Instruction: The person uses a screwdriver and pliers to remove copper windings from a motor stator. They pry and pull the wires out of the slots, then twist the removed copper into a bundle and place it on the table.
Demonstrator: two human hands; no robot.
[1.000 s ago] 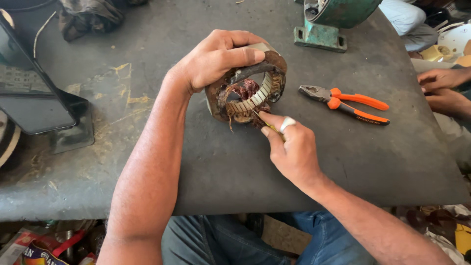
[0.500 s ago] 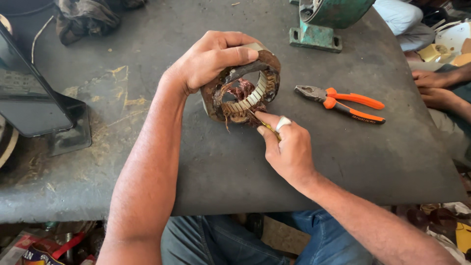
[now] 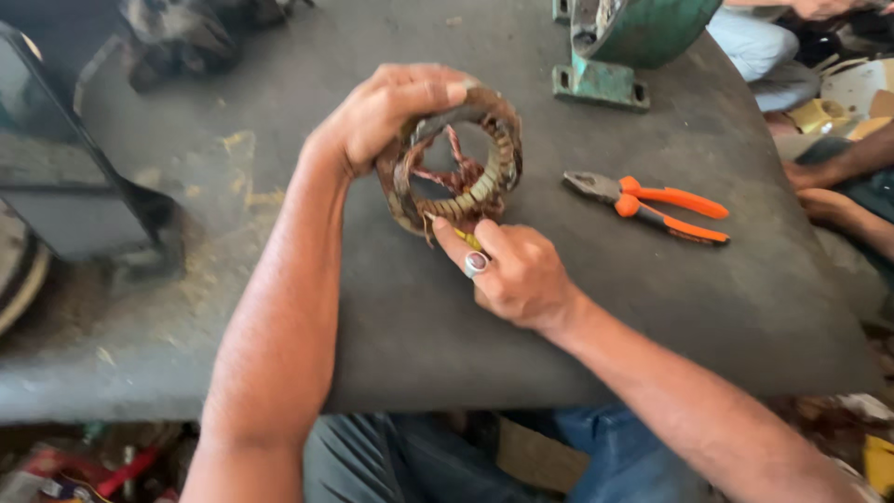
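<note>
On the dark table (image 3: 391, 335), mid-frame, one stator (image 3: 456, 163) stands tilted on edge. Left hand (image 3: 391, 112) clamps over its top rim, fingers curled across the outer ring. Right hand (image 3: 517, 270), one ring on a finger, sits just below the stator and pinches a thin yellow tool (image 3: 463, 235), tip at the lower windings. Copper wire strands hang loose inside the bore. One pair of orange pliers (image 3: 652, 203) lies right of the stator, apart from it. One green machine base (image 3: 615, 56) stands behind. Another person's hand (image 3: 819, 172) rests at the right edge. Nothing blocks the stator.
</note>
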